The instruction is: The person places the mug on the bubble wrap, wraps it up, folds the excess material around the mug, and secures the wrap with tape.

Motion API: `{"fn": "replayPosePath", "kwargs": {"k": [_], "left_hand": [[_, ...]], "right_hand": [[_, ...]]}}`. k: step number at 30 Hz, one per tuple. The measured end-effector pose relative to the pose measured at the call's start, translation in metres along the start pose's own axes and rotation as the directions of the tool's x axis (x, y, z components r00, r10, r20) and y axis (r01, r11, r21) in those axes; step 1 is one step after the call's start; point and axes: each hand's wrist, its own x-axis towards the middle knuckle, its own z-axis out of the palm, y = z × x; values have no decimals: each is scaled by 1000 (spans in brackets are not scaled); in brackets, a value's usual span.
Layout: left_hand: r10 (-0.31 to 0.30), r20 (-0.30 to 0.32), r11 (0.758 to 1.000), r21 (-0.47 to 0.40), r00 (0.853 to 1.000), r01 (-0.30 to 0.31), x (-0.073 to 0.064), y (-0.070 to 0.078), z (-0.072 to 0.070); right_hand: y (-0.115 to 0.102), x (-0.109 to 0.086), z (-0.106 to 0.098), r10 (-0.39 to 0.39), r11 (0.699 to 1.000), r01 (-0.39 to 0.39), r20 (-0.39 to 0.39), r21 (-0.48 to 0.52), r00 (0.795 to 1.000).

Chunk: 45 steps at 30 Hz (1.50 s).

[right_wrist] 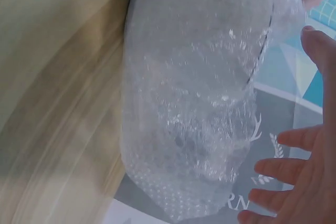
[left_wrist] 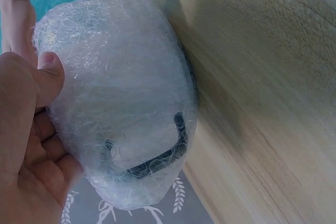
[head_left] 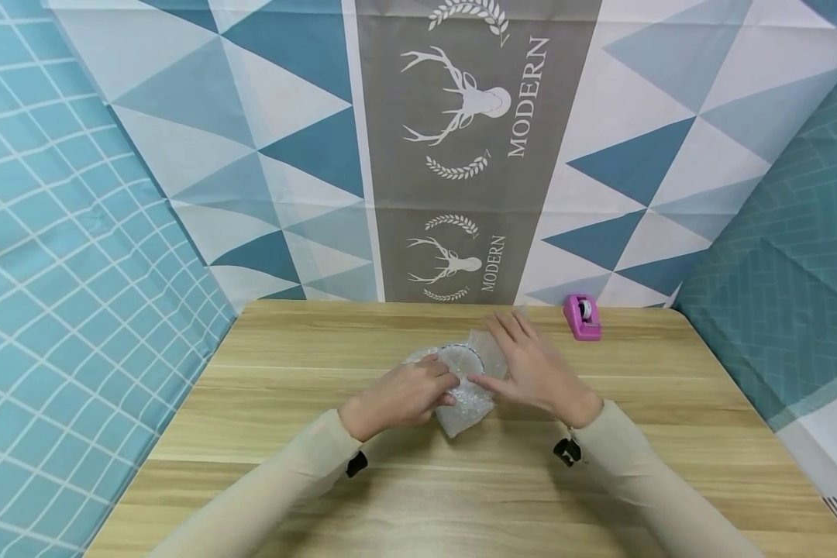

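- While the left hand (head_left: 406, 391) is gripping the wrap (head_left: 469, 404), the right hand (head_left: 533, 368), fingers straight, is touching an unfastened flap (head_left: 488, 356).
- The mug (head_left: 463, 360) is standing on the table (head_left: 307, 349), sides covered; tape (head_left: 583, 318) is sitting apart, apparently unused.

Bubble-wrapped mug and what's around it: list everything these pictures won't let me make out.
- Any print on the mug: both wrist views; the bubble wrap hazes it.
- Whether the mug holds anything: all views; the wrap covers it.
- Upper end of the wrapped mug: right wrist view; cut off by the top edge.
- Heel of the right hand: right wrist view; cut off by the right edge.
- Tape end on the pink tape dispenser: head view; too small.
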Motion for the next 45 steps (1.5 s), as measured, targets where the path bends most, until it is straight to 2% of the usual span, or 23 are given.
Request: {"fn": "replayPosePath", "kwargs": {"k": [4, 9, 15, 22, 32, 45], "left_hand": [[8, -4, 1000, -7, 1000, -8, 0, -1, 0], [11, 23, 1000, -25, 1000, -11, 0, -2, 0], [7, 34, 998, -55, 999, -5, 0, -3, -2], [15, 9, 998, -56, 1000, -15, 0, -4, -2], [3, 33, 998, -64, 999, -1, 1, -4, -3], [-1, 21, 998, -57, 1000, 2, 0, -4, -1]], "right_hand": [[5, 3, -1, 72, 997, -72, 28, 10, 997], [9, 7, -2, 168, 984, -173, 94, 39, 981], [16, 17, -4, 231, 969, -240, 125, 62, 965], [25, 29, -4, 346, 931, -361, 170, 61, 923], [42, 41, 2, 420, 898, -437, 185, 56, 888], [60, 44, 7, 461, 863, -502, 314, 59, 830]]}}
